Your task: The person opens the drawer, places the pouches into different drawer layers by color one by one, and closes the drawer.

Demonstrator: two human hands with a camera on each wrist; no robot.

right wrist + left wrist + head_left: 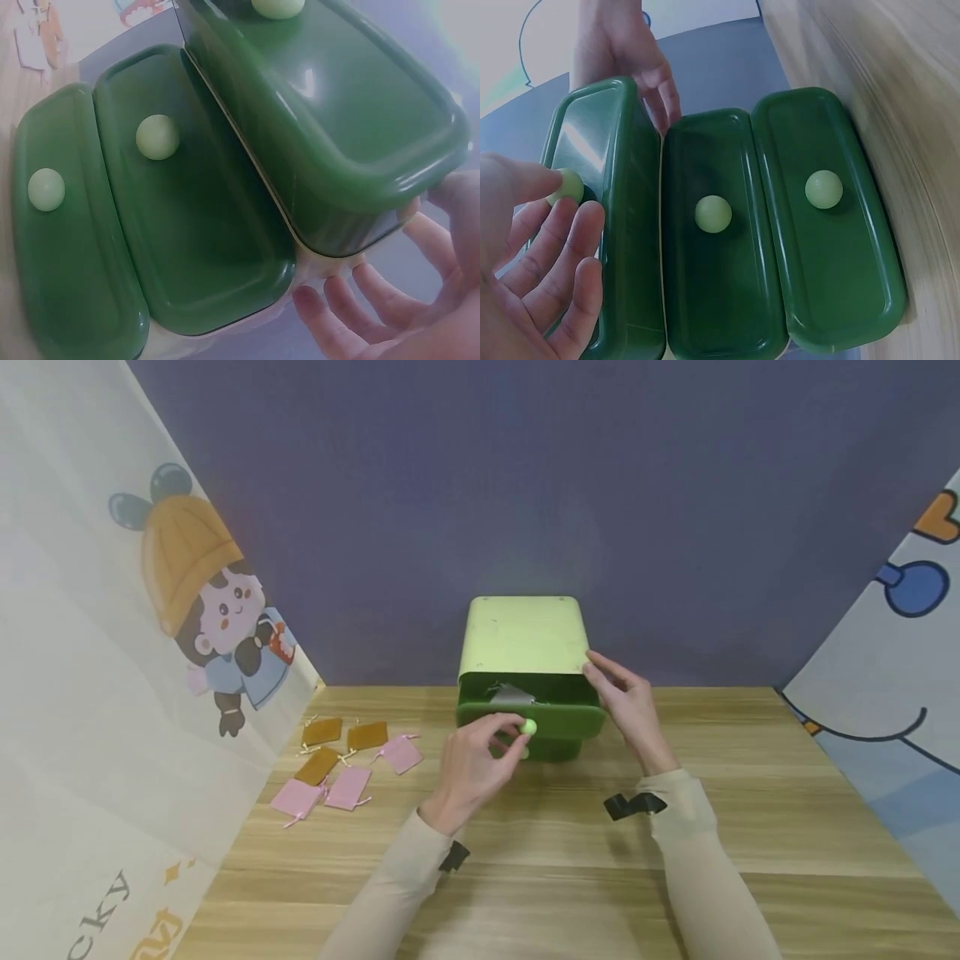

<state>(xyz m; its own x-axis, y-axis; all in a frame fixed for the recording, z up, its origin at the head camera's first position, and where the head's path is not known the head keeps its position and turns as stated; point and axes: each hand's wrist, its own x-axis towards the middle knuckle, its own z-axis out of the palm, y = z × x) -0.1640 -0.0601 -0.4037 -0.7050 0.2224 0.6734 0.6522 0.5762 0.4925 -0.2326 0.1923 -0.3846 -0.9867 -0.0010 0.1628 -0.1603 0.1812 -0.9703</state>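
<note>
A small light-green cabinet point(525, 635) with dark green drawers stands against the back wall. Its top drawer point(573, 723) is pulled out, and something greyish-white point(512, 695) shows inside. My left hand point(467, 770) pinches that drawer's round pale-green knob point(570, 185) between thumb and fingers. On the cabinet's right side my right hand point(633, 710) rests its fingertips, near the upper front corner. In the left wrist view, the middle drawer point(720, 292) and bottom drawer point(840, 262) sit closed below, each with a similar knob.
Left of the cabinet, several small drawstring pouches lie on the wooden table point(555, 877): brown ones point(318, 766) and pink ones point(348, 788). A dark blue wall point(375, 527) rises behind, with printed white panels on both sides.
</note>
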